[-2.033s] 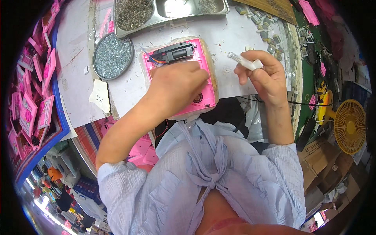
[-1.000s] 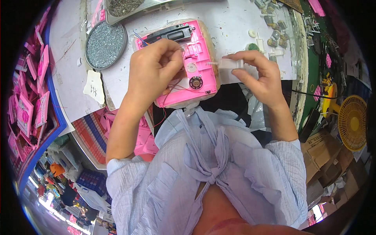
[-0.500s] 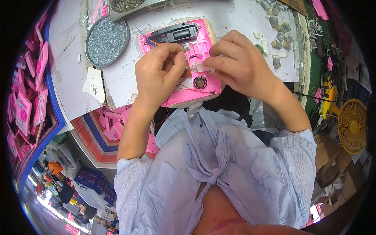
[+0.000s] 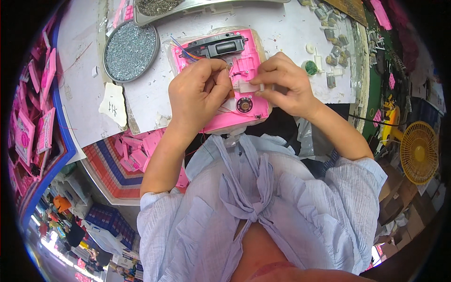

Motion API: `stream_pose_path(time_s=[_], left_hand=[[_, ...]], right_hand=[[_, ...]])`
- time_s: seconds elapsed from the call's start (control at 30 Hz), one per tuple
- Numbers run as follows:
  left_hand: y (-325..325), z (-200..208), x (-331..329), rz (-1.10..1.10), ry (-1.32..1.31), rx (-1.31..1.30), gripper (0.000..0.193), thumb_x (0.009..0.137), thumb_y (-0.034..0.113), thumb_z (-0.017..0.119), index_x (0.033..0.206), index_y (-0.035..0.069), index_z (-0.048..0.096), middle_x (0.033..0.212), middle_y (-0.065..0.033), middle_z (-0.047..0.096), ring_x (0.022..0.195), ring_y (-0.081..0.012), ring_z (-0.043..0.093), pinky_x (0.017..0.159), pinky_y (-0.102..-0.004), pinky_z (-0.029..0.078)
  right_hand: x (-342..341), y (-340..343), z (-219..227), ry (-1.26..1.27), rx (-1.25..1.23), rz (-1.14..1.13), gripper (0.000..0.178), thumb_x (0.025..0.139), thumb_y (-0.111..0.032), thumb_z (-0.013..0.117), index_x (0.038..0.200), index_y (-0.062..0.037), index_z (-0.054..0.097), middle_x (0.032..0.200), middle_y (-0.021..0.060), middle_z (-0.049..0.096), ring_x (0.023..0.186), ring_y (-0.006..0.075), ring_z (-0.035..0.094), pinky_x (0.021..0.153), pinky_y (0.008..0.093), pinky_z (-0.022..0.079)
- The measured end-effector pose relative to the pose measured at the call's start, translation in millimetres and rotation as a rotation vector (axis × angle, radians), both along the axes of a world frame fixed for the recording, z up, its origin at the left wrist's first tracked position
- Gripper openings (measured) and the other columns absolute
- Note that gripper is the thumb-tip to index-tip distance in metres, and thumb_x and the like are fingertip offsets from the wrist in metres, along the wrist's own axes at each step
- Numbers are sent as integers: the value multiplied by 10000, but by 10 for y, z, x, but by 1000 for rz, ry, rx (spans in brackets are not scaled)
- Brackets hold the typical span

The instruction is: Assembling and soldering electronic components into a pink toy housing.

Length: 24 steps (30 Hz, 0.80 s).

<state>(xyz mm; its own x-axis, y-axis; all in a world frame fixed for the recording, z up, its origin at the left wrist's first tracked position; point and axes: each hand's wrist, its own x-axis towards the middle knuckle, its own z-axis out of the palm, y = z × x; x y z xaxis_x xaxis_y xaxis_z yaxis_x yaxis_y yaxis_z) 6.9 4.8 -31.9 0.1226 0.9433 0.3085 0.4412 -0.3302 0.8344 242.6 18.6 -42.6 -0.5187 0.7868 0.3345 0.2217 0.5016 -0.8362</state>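
Observation:
A pink plastic casing [image 4: 221, 123] lies open side up on the bench in front of me. Fitted in it are a black module [image 4: 226, 47] along the far edge and a small round speaker [image 4: 244, 105] near the front right. My left hand [image 4: 201, 89] is closed in a pinch over the casing's middle; what its fingertips hold is hidden. My right hand [image 4: 287, 85] pinches the right end of a small white plastic part [image 4: 245, 86] at the casing's right side. Thin coloured wires [image 4: 185, 51] run from the module toward my left hand.
A round dish of screws [image 4: 130, 51] stands at the left, with a metal tray [image 4: 197, 10] behind. Small motors [image 4: 336, 50] and a green round piece [image 4: 309, 68] lie at the right. Pink parts fill a bin [image 4: 35, 127] far left. A yellow fan [image 4: 419, 152] stands right.
My right hand's fingers have drawn back slightly to the right, so more of the white part shows. My left hand stays pinched over the casing. The whole view has shifted a little.

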Motion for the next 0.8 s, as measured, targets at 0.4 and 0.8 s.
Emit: stream_pose_path(time_s=[0.4,0.8], left_hand=[[14,-14,1,-46,5,-33,56,867,14,701,917,19,677,693,-47,594,534,-109,502,521,-259,405],[183,541,156,-235,92,-155,115,914,-23,654,1028,-33,652,825,-52,647,699,-70,597,614,-217,459]], right_hand=[[509,285,423,-300,74,-169,226,787,-150,783,1004,-87,760,997,74,695,1059,271,611,910,379,501],[922,568,457,-677,247,-480,272,786,-246,730,977,-57,682,940,128,642,991,324,592,848,435,488]])
